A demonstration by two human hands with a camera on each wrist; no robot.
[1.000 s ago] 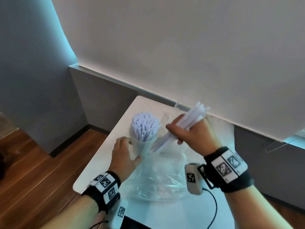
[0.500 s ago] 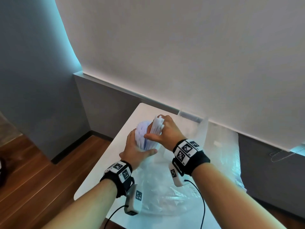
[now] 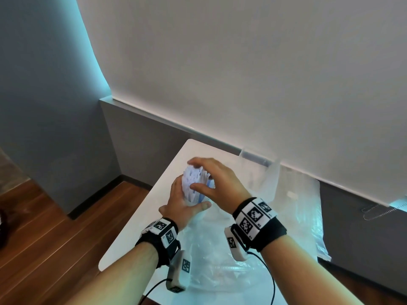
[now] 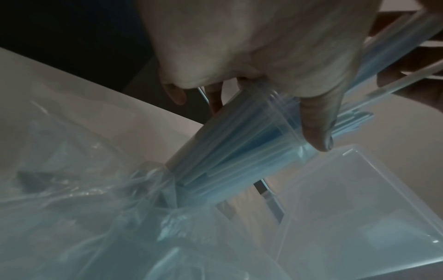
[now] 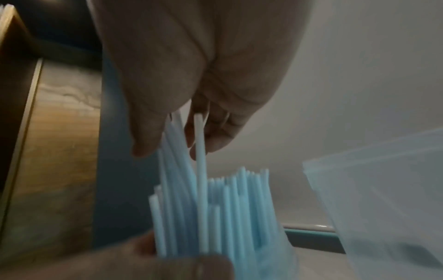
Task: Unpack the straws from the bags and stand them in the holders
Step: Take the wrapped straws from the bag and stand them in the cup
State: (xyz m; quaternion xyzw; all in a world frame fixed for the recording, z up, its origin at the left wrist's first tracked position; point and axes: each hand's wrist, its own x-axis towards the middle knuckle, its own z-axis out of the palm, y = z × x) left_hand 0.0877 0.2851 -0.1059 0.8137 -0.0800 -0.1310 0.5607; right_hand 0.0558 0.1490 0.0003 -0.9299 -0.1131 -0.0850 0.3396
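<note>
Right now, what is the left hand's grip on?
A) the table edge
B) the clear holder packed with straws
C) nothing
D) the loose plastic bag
B: the left hand has thumb and fingers curled round the clear holder, with the straws standing inside it.

Left hand curled in grip — right hand just above, fingers curved inward.

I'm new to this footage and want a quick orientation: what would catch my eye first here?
A dense bunch of pale straws fills a clear holder near the white table's left edge, gripped by the left hand, while the right hand pinches the taller tips from above. A crumpled clear bag sprawls across the table nearer the person.
</note>
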